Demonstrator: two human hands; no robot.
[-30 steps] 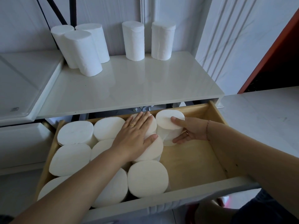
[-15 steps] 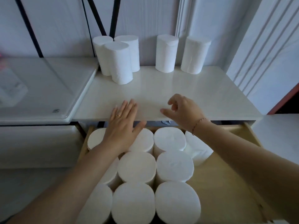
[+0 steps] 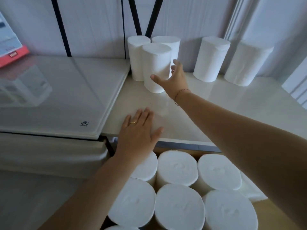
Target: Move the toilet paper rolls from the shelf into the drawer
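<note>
Several white toilet paper rolls stand upright at the back of the white shelf (image 3: 216,113). My right hand (image 3: 174,78) is spread open around the right side of the front roll (image 3: 156,63) of a group of three, fingers not closed on it. Two more rolls (image 3: 211,58) stand further right. My left hand (image 3: 139,131) lies flat and open on the shelf's front edge. Below, the wooden drawer (image 3: 279,211) holds several rolls (image 3: 177,166) standing on end, packed in rows.
A white glass-topped appliance (image 3: 49,100) adjoins the shelf on the left, with a red-edged box (image 3: 10,45) at its far corner. Black rods cross in front of the white wall behind the rolls. One roll lies on its side at the drawer's right.
Both hands left the drawer and rose to the shelf. My right hand reached forward to the front roll; my left hand settled on the shelf edge. The camera moved closer.
</note>
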